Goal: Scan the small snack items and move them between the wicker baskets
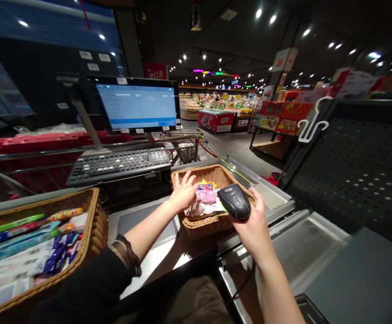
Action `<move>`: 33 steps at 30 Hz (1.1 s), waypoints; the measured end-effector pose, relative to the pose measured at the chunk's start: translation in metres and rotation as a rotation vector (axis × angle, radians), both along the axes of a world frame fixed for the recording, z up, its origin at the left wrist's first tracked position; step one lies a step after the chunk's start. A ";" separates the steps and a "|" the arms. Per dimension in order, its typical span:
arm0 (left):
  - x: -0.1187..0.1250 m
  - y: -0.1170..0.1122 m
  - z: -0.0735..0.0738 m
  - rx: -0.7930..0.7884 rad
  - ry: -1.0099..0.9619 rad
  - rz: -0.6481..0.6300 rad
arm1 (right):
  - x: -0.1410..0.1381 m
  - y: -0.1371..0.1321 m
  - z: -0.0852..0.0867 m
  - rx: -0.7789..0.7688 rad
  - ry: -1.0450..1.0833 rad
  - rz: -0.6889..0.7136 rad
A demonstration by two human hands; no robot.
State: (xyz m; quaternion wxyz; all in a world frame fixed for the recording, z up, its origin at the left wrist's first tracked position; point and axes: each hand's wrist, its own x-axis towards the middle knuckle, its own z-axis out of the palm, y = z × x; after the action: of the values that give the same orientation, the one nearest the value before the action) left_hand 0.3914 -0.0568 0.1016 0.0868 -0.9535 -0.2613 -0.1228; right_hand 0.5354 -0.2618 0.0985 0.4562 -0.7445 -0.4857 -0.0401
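My right hand (pixel 252 225) grips a black handheld barcode scanner (pixel 234 201), its head over the right side of a small wicker basket (pixel 196 230). My left hand (pixel 184 193) reaches over the basket's left side with fingers spread, and nothing shows in its grasp. Inside the basket, just right of that hand, lies a pink packet (pixel 207 195) among other small packaged goods, with some yellow pieces (pixel 210 183) behind it. Whether my left fingertips touch the goods, I cannot tell. The scanner hides some of the contents.
A larger wicker basket (pixel 96 229) with packaged goods stands at the left. Behind it are a keyboard (pixel 121 163) and a lit monitor (pixel 138 108). Metal-framed counter panels (pixel 304 247) lie at the right, beside a black perforated panel (pixel 361 171) with a white hook (pixel 312 123).
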 end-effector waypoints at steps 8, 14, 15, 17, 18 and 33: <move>-0.148 -0.013 0.021 0.115 -0.096 0.133 | -0.075 0.036 0.014 0.076 -0.063 0.287; -0.263 -0.013 0.014 0.109 -0.107 0.371 | -0.138 0.060 0.015 0.094 -0.121 0.518; -0.280 -0.012 0.013 0.098 -0.094 0.412 | -0.147 0.061 0.015 0.087 -0.127 0.542; -0.315 -0.009 0.013 0.067 -0.052 0.517 | -0.163 0.062 0.015 0.070 -0.137 0.582; -0.331 -0.008 0.013 0.044 -0.022 0.580 | -0.170 0.062 0.014 0.061 -0.142 0.598; -0.418 0.030 -0.026 -0.194 0.271 0.941 | -0.214 0.060 0.000 -0.016 -0.139 0.639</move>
State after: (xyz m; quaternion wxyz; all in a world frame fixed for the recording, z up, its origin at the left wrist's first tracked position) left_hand -0.0262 -0.0264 0.0755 0.0768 -0.7433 -0.6597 0.0797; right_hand 0.3212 -0.2018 0.0989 0.4055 -0.5535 -0.7251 0.0583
